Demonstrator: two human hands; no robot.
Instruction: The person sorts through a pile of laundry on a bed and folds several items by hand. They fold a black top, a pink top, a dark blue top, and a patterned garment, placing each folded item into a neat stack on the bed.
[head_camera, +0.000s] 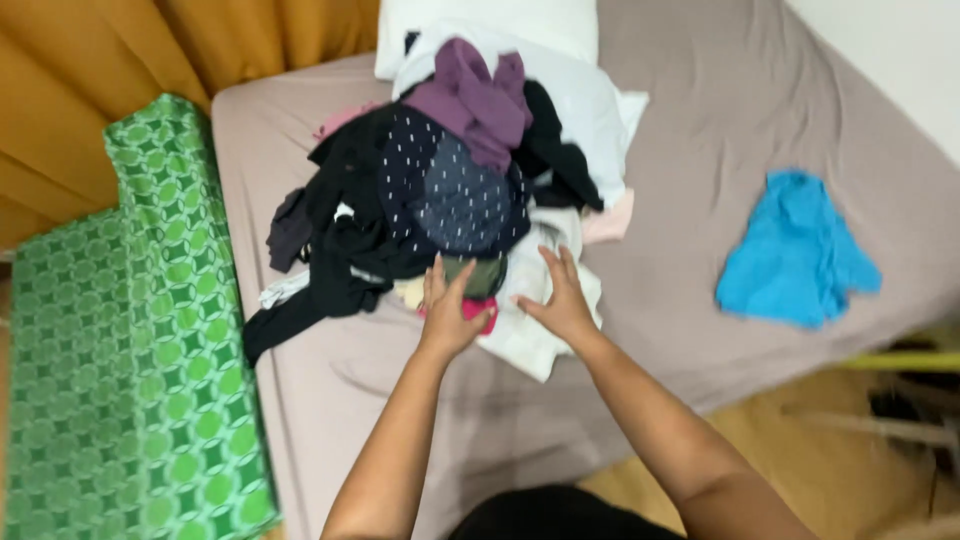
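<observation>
A heap of clothes (455, 190) lies on a bed with a taupe sheet (700, 150): a dark dotted garment, a purple one on top, black pieces, white pieces and a bit of pink. My left hand (447, 310) reaches to the heap's near edge, fingers apart, over an olive and a pink piece. My right hand (558, 295) rests flat on a white garment (525, 335) at the heap's front, fingers spread. Neither hand grips anything.
A bright blue garment (795, 250) lies alone on the right of the bed. A green patterned cloth (130, 330) covers something at the left. Orange curtains (120, 60) hang behind. A white pillow (490, 25) sits at the bed's head. Wooden floor shows at lower right.
</observation>
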